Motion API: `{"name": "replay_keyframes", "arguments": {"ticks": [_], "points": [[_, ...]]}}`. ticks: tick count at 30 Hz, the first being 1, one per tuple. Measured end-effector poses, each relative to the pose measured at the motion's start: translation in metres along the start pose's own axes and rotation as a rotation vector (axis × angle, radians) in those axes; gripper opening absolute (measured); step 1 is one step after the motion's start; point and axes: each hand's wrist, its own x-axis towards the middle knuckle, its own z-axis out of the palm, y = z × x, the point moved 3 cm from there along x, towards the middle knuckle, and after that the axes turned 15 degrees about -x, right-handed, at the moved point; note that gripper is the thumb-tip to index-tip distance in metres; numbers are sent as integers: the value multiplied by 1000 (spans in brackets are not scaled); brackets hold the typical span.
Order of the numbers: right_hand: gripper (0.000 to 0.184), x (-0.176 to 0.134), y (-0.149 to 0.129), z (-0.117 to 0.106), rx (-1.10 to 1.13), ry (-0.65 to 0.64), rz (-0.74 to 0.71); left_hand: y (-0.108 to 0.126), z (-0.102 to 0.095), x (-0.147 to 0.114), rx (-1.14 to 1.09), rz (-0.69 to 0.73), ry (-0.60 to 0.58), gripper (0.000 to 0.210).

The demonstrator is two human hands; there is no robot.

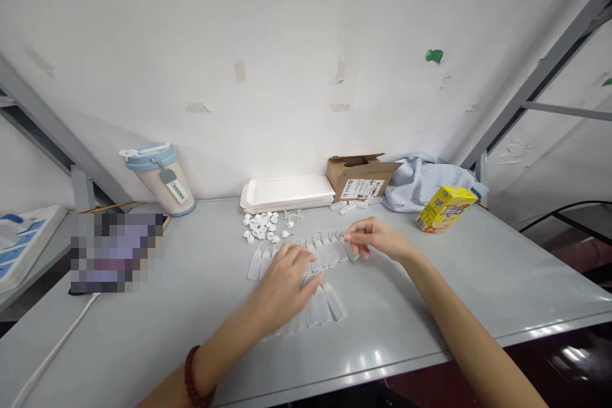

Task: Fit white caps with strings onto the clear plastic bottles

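Near the surface's [167, 296] back edge, loose caps [261, 227] seem left to use. The left hand [289, 268], grip apart, is over rows of looped vials [329, 257], apparently done; loose vials [351, 207] lie farther back. The right hand [375, 237] is beside them, its grip unclear.

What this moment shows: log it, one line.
left hand: over vials | right hand: at back row's right end | caps: loose, behind vials | trays: by wall
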Motion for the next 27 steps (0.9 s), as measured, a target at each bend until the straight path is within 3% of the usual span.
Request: {"name": "replay_keyframes", "arguments": {"ticks": [1, 2, 6, 11, 16, 27], "points": [[32, 4, 6, -4, -160, 238, 15, -7, -6, 4, 6, -31, 29, 21], [29, 9, 12, -5, -218, 357, 39, -14, -12, 8, 15, -58, 52, 21], [25, 26, 34, 1, -366, 565, 48, -43, -30, 30, 89, -109, 100, 25], [31, 35, 49, 2, -495, 591, -42, -68, -36, 57, 131, -78, 95, 32], [39, 34, 57, 2, -586, 577, -107, -76, -30, 74, 153, -24, 50, 32], [46, 33, 63, 2, -669, 575, -69, -85, -27, 82, 103, -21, 63, 32]]}}
